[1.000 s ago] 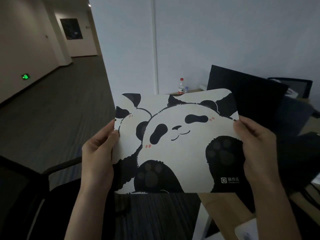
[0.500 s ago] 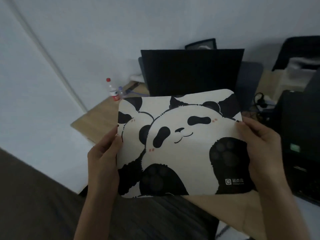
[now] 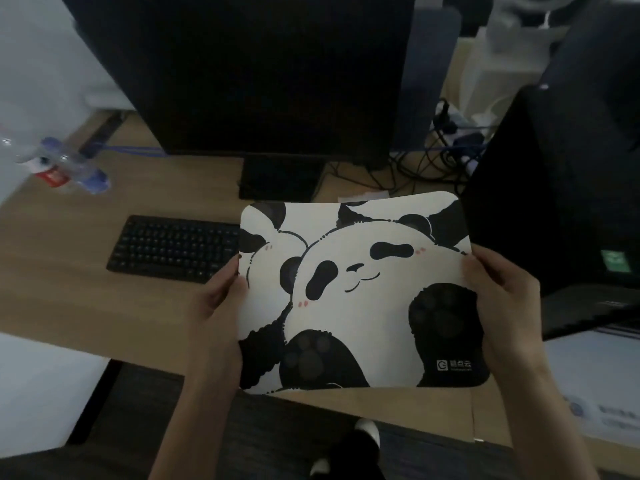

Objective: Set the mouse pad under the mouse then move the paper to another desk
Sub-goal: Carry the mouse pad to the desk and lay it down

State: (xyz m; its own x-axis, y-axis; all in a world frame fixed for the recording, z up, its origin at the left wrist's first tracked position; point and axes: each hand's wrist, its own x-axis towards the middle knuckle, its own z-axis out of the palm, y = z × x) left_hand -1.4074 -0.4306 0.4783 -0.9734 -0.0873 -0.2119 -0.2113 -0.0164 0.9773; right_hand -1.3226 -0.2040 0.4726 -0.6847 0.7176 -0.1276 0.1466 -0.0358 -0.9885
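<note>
- Gripping the white rectangular mouse pad printed with black cartoon pandas (image 3: pixel 353 292), both bare hands hold it by its short side edges, raised above the front of the light wooden desk (image 3: pixel 69 299), printed face toward the camera.
- Left hand (image 3: pixel 216 308): forearm rising from the lower frame, thumb laid on the pad's printed face at the left edge, fingers hidden behind it; clamped on the pad.
- Right hand (image 3: pixel 502 299): forearm rising from the lower right, thumb on the printed face at the right edge, fingers curled behind; likewise clamped on the pad.
- Writing: a small white logo with characters (image 3: pixel 454 364) sits in the pad's lower right corner, too small to read; the pale printed box (image 3: pixel 595 386) at the right edge carries blurred text that cannot be read; a green label (image 3: pixel 615 260) on the black computer tower (image 3: pixel 561 202) is illegible.
- Counts: one mouse pad; two hands; one black keyboard (image 3: pixel 173 249), partly covered by the pad's left edge; one dark monitor (image 3: pixel 249 74) behind it; one clear plastic bottle with a red label (image 3: pixel 57 168), blurred, at the desk's far left.
</note>
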